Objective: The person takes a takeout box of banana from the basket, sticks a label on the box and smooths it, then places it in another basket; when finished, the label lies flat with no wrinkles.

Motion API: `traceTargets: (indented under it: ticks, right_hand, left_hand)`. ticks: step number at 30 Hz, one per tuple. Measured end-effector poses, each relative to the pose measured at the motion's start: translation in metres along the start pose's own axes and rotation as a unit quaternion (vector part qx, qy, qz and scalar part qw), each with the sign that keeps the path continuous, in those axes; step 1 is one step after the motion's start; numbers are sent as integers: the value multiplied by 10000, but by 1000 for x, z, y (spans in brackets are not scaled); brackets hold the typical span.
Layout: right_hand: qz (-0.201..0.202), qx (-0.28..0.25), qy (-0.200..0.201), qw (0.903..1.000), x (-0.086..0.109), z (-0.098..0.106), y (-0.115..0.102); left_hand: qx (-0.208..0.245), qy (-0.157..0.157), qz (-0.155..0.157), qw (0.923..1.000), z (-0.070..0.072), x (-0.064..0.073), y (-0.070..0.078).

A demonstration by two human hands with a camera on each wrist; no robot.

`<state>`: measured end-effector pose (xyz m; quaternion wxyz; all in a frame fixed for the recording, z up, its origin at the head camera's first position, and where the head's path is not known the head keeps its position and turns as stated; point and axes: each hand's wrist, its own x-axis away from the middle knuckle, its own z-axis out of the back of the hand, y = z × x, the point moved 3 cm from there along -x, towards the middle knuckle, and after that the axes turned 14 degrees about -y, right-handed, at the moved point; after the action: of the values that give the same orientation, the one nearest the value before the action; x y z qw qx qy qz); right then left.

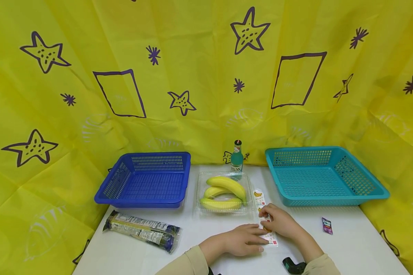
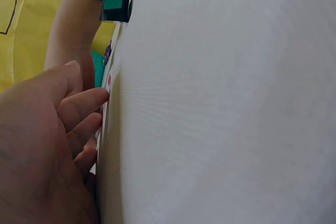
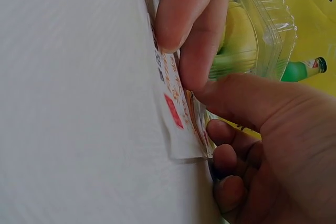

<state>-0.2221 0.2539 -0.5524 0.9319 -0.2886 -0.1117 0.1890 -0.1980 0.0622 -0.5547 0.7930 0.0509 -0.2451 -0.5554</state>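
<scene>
A narrow white strip of banana-picture stickers point(image 1: 258, 194) lies on the table, right of a clear plastic box point(image 1: 200, 191) holding yellow bananas point(image 1: 227, 185). My left hand point(image 1: 242, 240) lies palm down beside the strip, its extended fingertips resting on the lower part. From the right, my right hand point(image 1: 278, 220) bends over the strip's middle. In the right wrist view, its thumb and curled fingers pinch at the edge of the strip point(image 3: 176, 114), close to the left fingertips; the exact contact is partly hidden.
A blue basket point(image 1: 142, 204) stands at the back left, a teal basket point(image 1: 334, 200) at the back right. A green bottle point(image 1: 237, 157) stands behind the box. A long wrapped packet point(image 1: 142, 230) lies left, a small purple packet point(image 1: 327, 225) right.
</scene>
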Motion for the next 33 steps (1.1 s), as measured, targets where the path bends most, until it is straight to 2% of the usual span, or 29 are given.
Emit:
traceTargets:
  ticks: [7,15,25,30,33]
  right_hand:
    - [151,-119,138,9997,1,0,0]
    - [238,-220,61,9995,4,3,-3]
    - [299,-112,228,9992,5,4,-5]
    - [150,-174,405,9989,4,4,0]
    - [50,-243,687,9973,4,3,3]
  left_hand:
    - [36,11,-17,10000,-1,0,-1]
    - [71,-15,48,10000,0,0,-1]
    - [179,-66,25,9998,2,1,0]
    - [177,-74,51,9998,1,2,0]
    - [242,-86,54,9997,2,2,0]
